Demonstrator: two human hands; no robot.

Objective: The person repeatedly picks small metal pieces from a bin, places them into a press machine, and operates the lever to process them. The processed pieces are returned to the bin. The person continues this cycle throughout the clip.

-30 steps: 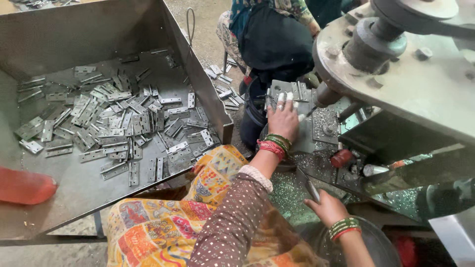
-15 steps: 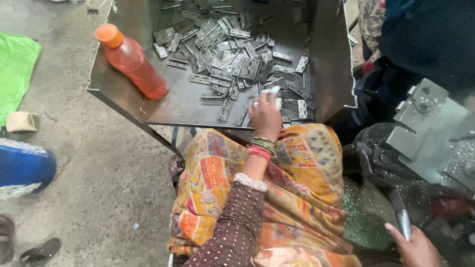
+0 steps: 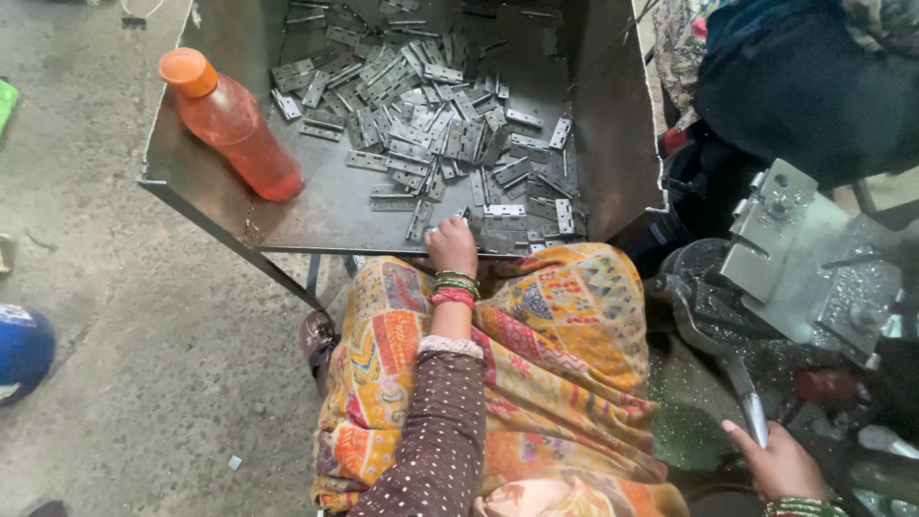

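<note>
My left hand (image 3: 451,246) reaches over the near rim of a grey metal tray (image 3: 316,225). Its fingers are curled on a small metal hinge at the front of a heap of several hinges (image 3: 431,115). Red and green bangles circle that wrist above a dotted brown sleeve. My right hand (image 3: 780,464) is low at the right, closed around the end of a metal lever handle (image 3: 750,407) of a grey press machine (image 3: 795,258). A patterned orange cloth covers my lap (image 3: 546,354) between the two hands.
An orange plastic bottle (image 3: 235,129) stands in the tray's left corner. Another person in dark clothes (image 3: 785,77) sits at the upper right, behind the machine. Metal shavings (image 3: 684,431) lie under the machine. A blue object (image 3: 19,349) rests on the concrete floor at the left.
My left hand has gone from the machine's bed to the tray and now rests on the hinges at its near edge. The view has swung left. My right hand stays on the lever.
</note>
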